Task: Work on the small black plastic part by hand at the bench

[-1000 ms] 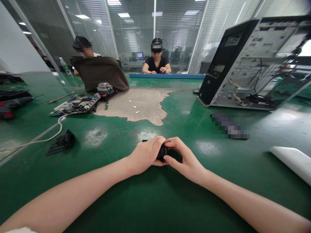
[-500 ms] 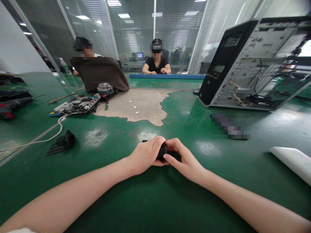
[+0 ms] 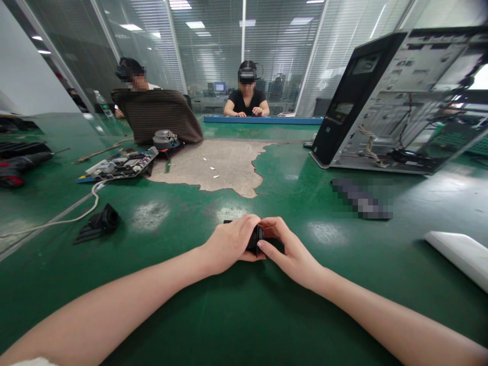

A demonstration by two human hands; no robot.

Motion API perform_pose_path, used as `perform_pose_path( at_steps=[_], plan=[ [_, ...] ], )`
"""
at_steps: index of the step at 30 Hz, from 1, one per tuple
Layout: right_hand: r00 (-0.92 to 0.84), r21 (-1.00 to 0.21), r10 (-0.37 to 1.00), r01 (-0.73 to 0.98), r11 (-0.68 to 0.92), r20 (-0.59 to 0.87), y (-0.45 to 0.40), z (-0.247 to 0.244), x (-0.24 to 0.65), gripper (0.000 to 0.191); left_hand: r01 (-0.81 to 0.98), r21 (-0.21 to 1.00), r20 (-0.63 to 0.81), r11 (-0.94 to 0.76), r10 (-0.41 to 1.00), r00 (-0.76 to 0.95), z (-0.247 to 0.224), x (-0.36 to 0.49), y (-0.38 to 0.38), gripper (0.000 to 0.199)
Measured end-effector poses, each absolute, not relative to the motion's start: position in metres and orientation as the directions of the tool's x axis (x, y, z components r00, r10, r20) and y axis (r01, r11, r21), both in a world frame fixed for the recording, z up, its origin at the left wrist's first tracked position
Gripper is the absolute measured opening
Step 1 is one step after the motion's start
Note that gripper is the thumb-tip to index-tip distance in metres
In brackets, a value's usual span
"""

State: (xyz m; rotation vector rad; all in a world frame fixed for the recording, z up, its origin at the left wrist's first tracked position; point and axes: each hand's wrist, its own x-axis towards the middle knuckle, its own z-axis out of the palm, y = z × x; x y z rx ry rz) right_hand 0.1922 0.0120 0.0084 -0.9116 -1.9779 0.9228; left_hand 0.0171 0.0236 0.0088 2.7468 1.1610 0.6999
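Between my two hands, low over the green table, is a small black part (image 3: 254, 240), mostly covered by fingers, so its exact kind cannot be made out. My left hand (image 3: 230, 243) wraps round it from the left, and a dark end of it sticks out behind the knuckles. From the right, my right hand (image 3: 287, 247) grips its rim with thumb and index finger. To the left on the table lies a black plastic piece (image 3: 104, 219) with a round opening and flat prongs.
An opened computer case (image 3: 362, 96) stands at the right. Nearer lie a blurred-out dark object (image 3: 360, 198) and a white slab (image 3: 457, 254). A circuit board (image 3: 122, 165), a white cable (image 3: 93, 201) and a drill-like tool (image 3: 23, 165) lie at left. Two people sit across the table.
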Motion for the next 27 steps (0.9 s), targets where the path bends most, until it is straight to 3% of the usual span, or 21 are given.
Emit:
perform_pose_path(
  at_steps=[9, 20, 27],
  plan=[
    [-0.475, -0.690, 0.757, 0.354, 0.631, 0.448, 0.0083, 0.0137, 0.1956, 0.017, 0.651, 0.259, 0.379, -0.714, 0.695, 0.611, 0.0100, 0.0171, 0.0228, 0.055],
    [-0.461, -0.815, 0.827, 0.310, 0.490, 0.322, 0.0117, 0.0064, 0.1931, 0.023, 0.667, 0.260, 0.366, -0.698, 0.711, 0.601, 0.0099, 0.0175, 0.0229, 0.054],
    [-0.475, -0.672, 0.745, 0.356, 0.650, 0.468, 0.0077, 0.0121, 0.1957, 0.019, 0.660, 0.257, 0.364, -0.706, 0.703, 0.611, 0.0097, 0.0169, 0.0229, 0.054]
  ],
)
